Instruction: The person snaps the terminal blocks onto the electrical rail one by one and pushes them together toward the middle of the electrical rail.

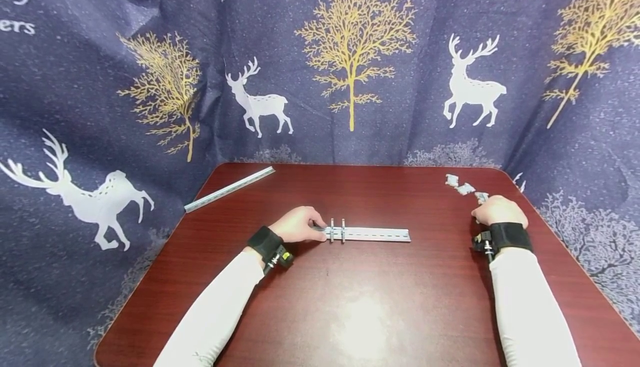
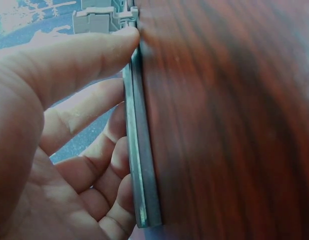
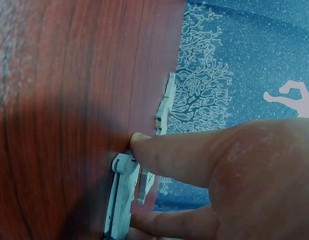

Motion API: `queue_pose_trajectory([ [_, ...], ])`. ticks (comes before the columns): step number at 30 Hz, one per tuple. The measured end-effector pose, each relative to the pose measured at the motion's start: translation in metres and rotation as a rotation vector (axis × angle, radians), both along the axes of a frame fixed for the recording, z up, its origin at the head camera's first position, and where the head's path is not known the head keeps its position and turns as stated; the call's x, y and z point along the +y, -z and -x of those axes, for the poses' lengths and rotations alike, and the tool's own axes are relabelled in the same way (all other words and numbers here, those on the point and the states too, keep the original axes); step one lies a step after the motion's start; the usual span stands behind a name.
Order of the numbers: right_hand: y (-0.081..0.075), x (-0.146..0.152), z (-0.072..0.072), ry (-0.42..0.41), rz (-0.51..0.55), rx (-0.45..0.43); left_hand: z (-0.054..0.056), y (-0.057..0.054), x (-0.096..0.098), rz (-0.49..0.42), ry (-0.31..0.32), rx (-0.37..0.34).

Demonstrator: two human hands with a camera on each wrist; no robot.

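Note:
My left hand (image 1: 299, 225) holds the left end of a slotted metal DIN rail (image 1: 377, 234) lying crosswise on the table. Thumb and fingers grip its edges in the left wrist view. Two grey clip-on terminal blocks (image 1: 343, 230) stand side by side on that rail, just right of the fingertips; one grey block (image 2: 97, 21) shows beyond the thumb. Far to the right, my right hand (image 1: 500, 211) reaches down over loose grey blocks. Its thumb and fingers extend around one flat-lying block (image 3: 120, 195), the thumb tip at its end; firm contact cannot be made out.
Further loose grey blocks (image 1: 466, 189) lie near the back right corner of the brown table (image 1: 350, 195). A second DIN rail (image 1: 230, 189) lies slanted along the back left edge. Behind the table hangs a dark blue curtain (image 1: 310, 145) with deer and trees.

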State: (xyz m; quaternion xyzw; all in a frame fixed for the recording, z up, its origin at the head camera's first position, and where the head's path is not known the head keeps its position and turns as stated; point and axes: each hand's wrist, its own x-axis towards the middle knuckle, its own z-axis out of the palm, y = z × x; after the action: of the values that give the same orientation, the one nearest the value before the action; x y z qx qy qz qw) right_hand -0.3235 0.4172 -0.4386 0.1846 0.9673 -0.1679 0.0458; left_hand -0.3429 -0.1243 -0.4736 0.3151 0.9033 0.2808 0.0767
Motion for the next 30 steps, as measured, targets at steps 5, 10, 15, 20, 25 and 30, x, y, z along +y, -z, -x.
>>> queue_pose_trajectory([
  [5,0.002,0.001,0.001,-0.025,-0.015,0.042,-0.001,-0.001,0.0,-0.004,-0.004,-0.004],
  [10,0.0,-0.004,-0.001,-0.078,-0.018,0.09,-0.002,-0.002,0.0,-0.004,-0.007,-0.002],
  [15,-0.001,-0.012,0.003,-0.176,0.007,0.129,-0.001,-0.001,0.0,0.007,-0.01,-0.002],
  [20,-0.003,-0.03,0.009,-0.213,0.083,0.112,0.0,0.0,0.0,0.011,-0.012,-0.005],
  [25,-0.01,-0.053,0.009,-0.208,0.11,0.123,0.0,0.001,-0.001,0.011,-0.009,-0.004],
  [30,-0.009,-0.067,0.014,-0.239,0.094,0.107,0.001,0.0,0.0,0.001,-0.001,0.001],
])
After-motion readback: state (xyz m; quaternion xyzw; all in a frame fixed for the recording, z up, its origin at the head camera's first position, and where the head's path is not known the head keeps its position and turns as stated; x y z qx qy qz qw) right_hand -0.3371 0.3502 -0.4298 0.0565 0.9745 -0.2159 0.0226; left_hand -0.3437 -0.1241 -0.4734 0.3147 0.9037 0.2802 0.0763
